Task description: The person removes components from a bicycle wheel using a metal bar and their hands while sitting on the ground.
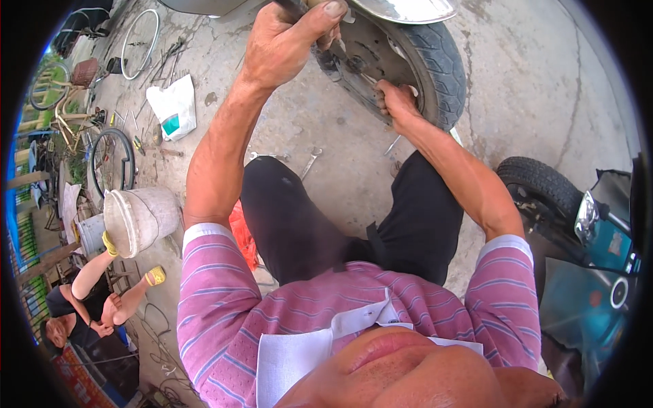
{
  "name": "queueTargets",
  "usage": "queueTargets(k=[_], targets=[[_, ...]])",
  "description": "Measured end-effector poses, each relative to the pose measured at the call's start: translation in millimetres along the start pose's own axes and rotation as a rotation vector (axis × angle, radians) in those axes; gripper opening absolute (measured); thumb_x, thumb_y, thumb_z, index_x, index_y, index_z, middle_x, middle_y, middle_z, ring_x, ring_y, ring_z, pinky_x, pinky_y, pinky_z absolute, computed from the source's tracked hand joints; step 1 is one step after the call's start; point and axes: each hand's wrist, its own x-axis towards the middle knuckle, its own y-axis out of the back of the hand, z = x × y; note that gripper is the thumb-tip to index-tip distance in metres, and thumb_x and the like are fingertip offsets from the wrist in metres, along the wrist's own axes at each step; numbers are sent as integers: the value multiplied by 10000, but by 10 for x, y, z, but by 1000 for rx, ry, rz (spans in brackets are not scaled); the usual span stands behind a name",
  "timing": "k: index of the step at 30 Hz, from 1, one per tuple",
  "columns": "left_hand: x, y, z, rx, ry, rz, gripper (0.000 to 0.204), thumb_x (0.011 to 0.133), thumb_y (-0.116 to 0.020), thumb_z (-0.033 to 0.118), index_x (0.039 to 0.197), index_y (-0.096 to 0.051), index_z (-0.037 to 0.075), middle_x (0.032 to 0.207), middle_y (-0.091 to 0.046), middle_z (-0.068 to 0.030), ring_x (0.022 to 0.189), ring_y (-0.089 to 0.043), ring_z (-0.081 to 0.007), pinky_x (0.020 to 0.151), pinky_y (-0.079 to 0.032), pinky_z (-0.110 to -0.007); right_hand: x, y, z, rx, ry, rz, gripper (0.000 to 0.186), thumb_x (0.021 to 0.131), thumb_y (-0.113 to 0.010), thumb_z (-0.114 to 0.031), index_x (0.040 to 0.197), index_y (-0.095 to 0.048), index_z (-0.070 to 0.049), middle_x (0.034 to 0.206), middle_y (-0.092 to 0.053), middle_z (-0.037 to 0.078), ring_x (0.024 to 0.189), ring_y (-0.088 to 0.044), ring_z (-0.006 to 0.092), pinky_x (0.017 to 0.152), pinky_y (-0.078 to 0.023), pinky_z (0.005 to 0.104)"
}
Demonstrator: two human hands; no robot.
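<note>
**Wheel work, concrete floor**

Wheel at upper centre, beneath a shiny fender, in front of the person's knees. Left hand closed around a dark part at the upper edge; part not identifiable. Right hand inside the rim, fingers curled; cannot tell whether they grip anything. Wrench on floor near left knee.
</note>
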Motion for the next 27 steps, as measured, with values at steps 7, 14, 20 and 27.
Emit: queueTargets(k=[7,14,20,27], targets=[[75,133,-10,-21,89,-6,235,962,-589,212,803,-559,42,661,-570,-12,594,-545,-99,576,-461,-243,45,30,-47,43,8,-39,301,747,-682,-250,803,-609,37,650,-577,91,537,-533,166,484,-411,296],[201,151,104,56,121,31,244,959,-597,230,802,-585,43,630,-568,-7,574,-544,-90,531,-435,-239,34,-17,-215,205,-127,-14,178,784,-662,-200,737,-575,-52,616,-502,26,499,-474,127,407,-331,276],[528,-59,234,32,26,143,318,936,-635,282,727,-581,48,567,-537,-4,491,-513,-87,466,-413,-237,196,250,-492,87,-109,-113,214,814,-642,-236,692,-532,-98,627,-462,-1,505,-436,99,402,-305,269],[902,-557,240,249,-60,138,487,896,-661,454,614,-542,74,532,-464,43,466,-424,-57,427,-323,-233,325,327,-493,-194,-64,-95,322,821,-641,-354,841,-609,-34,724,-536,32,539,-447,131,455,-353,289]])
